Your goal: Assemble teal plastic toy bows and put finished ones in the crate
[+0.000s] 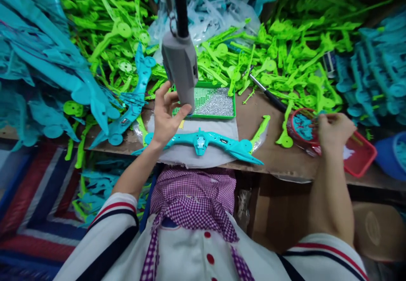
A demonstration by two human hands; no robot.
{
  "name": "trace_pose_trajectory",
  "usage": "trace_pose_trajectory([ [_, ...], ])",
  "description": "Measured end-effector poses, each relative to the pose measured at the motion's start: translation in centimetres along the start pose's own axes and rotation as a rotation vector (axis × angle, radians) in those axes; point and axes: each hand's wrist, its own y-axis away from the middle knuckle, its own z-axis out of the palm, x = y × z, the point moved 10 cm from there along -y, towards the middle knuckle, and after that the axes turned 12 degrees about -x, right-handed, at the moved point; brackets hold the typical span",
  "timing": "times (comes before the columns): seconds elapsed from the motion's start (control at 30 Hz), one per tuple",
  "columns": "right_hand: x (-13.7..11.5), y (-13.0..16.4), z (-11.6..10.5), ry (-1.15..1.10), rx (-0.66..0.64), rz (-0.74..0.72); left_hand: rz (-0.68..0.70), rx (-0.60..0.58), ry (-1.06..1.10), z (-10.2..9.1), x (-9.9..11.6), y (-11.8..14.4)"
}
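A grey electric screwdriver [182, 63] hangs on a black cord, pointing down. My left hand [168, 118] curls round its lower end, thumb in front and fingers at the left side. Below it, a turquoise plastic toy bow [200, 141] with bright green limbs lies across a pale cloth [203, 160]. Over the edge of a round red bowl [290, 124] of small blue pieces [303, 126] is my right hand [334, 130], fingers pinched together. A speck of blue shows at those fingertips, too small to name.
A green tray [234, 103] of small silvery screws stands behind the toy bow. Loose green parts [285, 52] heap across the back, with turquoise pieces [47, 61] piled left. Near the right hand are a black-handled screwdriver [269, 97], a red tray [361, 158] and a blue tub [388, 156].
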Motion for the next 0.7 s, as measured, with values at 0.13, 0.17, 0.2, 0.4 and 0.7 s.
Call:
trace_pose_trajectory([
  [0.13, -3.8, 0.8, 6.5, -0.134, -0.112, -0.013, 0.007, 0.008, -0.083, -0.8, 0.1, 0.5],
  [0.17, -4.3, 1.3, 8.1, -0.174, -0.137, -0.011, 0.008, 0.023, -0.114, -1.1, 0.2, 0.9],
  [0.2, -4.6, 2.0, 9.5, -0.219, -0.154, -0.005, 0.006, 0.039, -0.148, -1.4, 0.3, 1.4],
  [0.4, -7.0, 4.3, 14.1, -0.364, -0.309, -0.022, -0.070, -0.006, -0.487, -3.5, -0.1, 7.6],
  [0.7, -10.7, 2.0, 17.8, -0.081, -0.676, -0.311, -0.298, -0.217, -0.817, -7.5, -2.7, 14.7],
])
